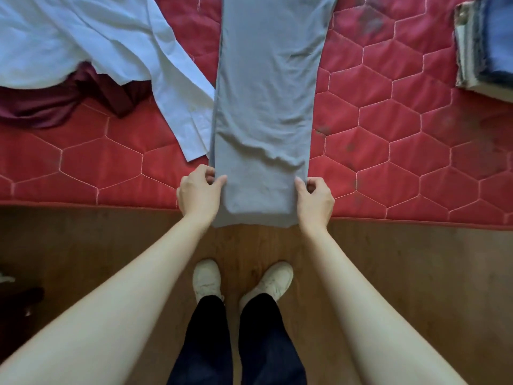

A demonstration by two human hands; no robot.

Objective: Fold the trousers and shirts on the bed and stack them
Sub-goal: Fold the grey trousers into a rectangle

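the grey trousers (266, 107) lie in the head view as one long, narrow strip down the middle of the bed (402, 134), running from the far edge of the picture to the near edge of the mattress. their near end hangs just past the mattress edge, over the wooden floor (83, 245). soft creases cross the cloth a little beyond the hands.

the left hand (198, 194) pinches the left near corner of the trousers, thumb on top of the cloth and fingers curled at the edge. the right hand (315, 201) pinches the right near corner in the same way, thumb on the cloth, fingers bent beside it. both hands hold the fabric at the mattress edge, one on each side of the strip, bare forearms reaching in from the near side.

to the left of the trousers a white shirt (91, 43) is spread loosely on the bed, one sleeve stretching toward the near side and touching the left edge of the grey cloth. a dark red garment (55, 107) lies crumpled partly under the shirt, at the left.

at the far right of the bed sits a stack of folded clothes (485, 51), well apart from the trousers, with blue cloth on top.

the bed has a red quilted cover stitched in hexagons. below, the person stands on the floor in white shoes (206, 279) and dark trouser legs.
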